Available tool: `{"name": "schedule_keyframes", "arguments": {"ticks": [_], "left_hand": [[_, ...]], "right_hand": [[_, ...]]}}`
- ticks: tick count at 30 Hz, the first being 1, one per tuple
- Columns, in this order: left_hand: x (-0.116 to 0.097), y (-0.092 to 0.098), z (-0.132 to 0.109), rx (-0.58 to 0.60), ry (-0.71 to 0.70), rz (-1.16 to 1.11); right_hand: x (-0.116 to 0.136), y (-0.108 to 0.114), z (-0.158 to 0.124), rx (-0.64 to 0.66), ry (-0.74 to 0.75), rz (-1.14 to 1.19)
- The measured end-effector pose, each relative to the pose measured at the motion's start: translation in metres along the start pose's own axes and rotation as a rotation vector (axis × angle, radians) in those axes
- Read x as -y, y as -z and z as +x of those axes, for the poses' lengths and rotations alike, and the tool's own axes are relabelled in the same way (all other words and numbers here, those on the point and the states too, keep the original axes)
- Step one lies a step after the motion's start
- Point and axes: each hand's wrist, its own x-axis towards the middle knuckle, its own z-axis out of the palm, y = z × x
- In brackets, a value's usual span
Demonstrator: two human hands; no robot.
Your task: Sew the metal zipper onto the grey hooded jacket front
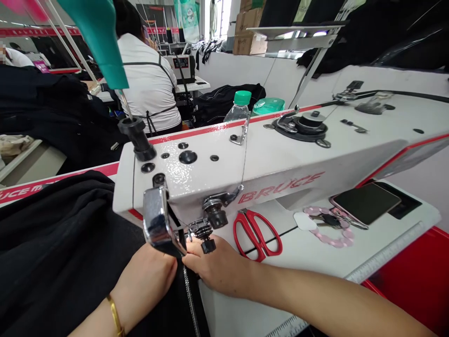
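Note:
Black fabric (70, 238) spreads under the head of a white sewing machine (224, 164) and down toward me. A metal-toothed zipper (189, 295) runs along it below the needle area. My left hand (149, 271), with a gold bracelet on its wrist, is curled on the fabric left of the zipper. On the other side, my right hand (220, 267) reaches in beneath the thread tension knobs, its fingers bent together at the fabric's edge. The machine's chrome cover (157, 220) and the knobs hide the needle and most fingertips.
Red-handled scissors (257, 234), a pink beaded ring of keys (331, 227) and a phone (365, 202) lie right of my hands. A teal-handled screwdriver (101, 42) stands in a black holder on the machine. A person (147, 84) sits ahead, beyond a bottle (240, 107).

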Motion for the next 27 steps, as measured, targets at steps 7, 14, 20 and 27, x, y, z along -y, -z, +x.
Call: {"name": "schedule_keyframes", "arguments": {"ticks": [7, 14, 20, 27], "left_hand": [[0.0000, -0.0005, 0.0009, 0.003, 0.015, -0.026], [0.0004, 0.0003, 0.0000, 0.017, -0.011, 0.063], [0.0001, 0.0001, 0.0014, 0.040, 0.016, 0.053], [0.0072, -0.0006, 0.0082, 0.071, 0.059, 0.142]], "right_hand": [[-0.0010, -0.0022, -0.0006, 0.002, -0.008, -0.002], [-0.0020, -0.0014, 0.0009, 0.003, -0.024, -0.003], [-0.0007, -0.0010, 0.0005, 0.006, -0.045, -0.001], [-0.0046, -0.0049, 0.0026, -0.010, -0.062, -0.017]]}}
